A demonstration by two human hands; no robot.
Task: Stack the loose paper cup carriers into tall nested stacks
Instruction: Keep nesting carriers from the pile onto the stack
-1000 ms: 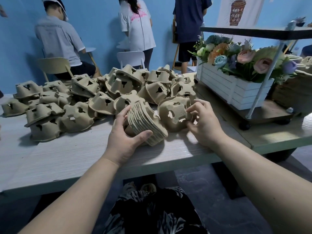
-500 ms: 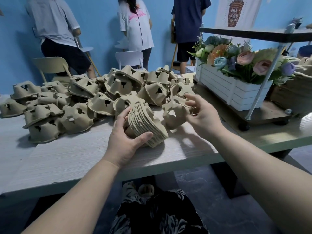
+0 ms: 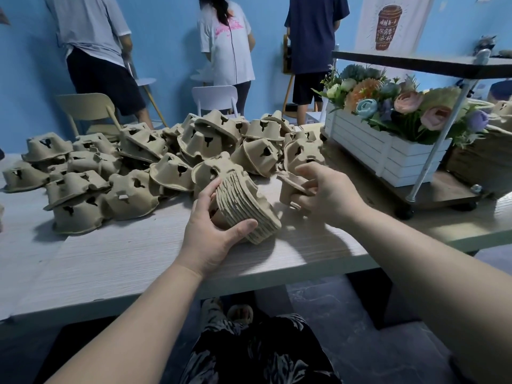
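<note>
A nested stack (image 3: 245, 207) of brown pulp carriers is held on its side near the front edge of the table (image 3: 116, 256), tilted, its lower end resting on the tabletop. It is gripped by the left hand (image 3: 210, 231): the thumb is curled over the near side of the ribbed edges and the fingers are wrapped round the far side.

Just to the right, a single carrier (image 3: 291, 187) is held clear of the stack. It is pinched by the right hand (image 3: 327, 195), with the thumb on top and the fingers curled beneath it; how many fingers touch it cannot be told. A narrow gap is seen between this carrier and the stack.

Behind both hands, a heap of loose carriers (image 3: 155, 156) is spread over the far half of the table, most lying upside down, some overlapping, some tipped on edge. A few short piles are seen at the left end of the heap.

To the right, a white slatted box (image 3: 371, 151) filled with flowers (image 3: 399, 103) is set on a low wheeled shelf (image 3: 443, 195) with a metal post (image 3: 440, 139). A dark board (image 3: 415, 63) is carried above it.

Behind the table, chairs (image 3: 83, 109) are placed before a blue wall (image 3: 171, 37), where three people are seen standing with their backs turned. A poster (image 3: 390, 23) showing a cup is hung on the wall at the upper right.
</note>
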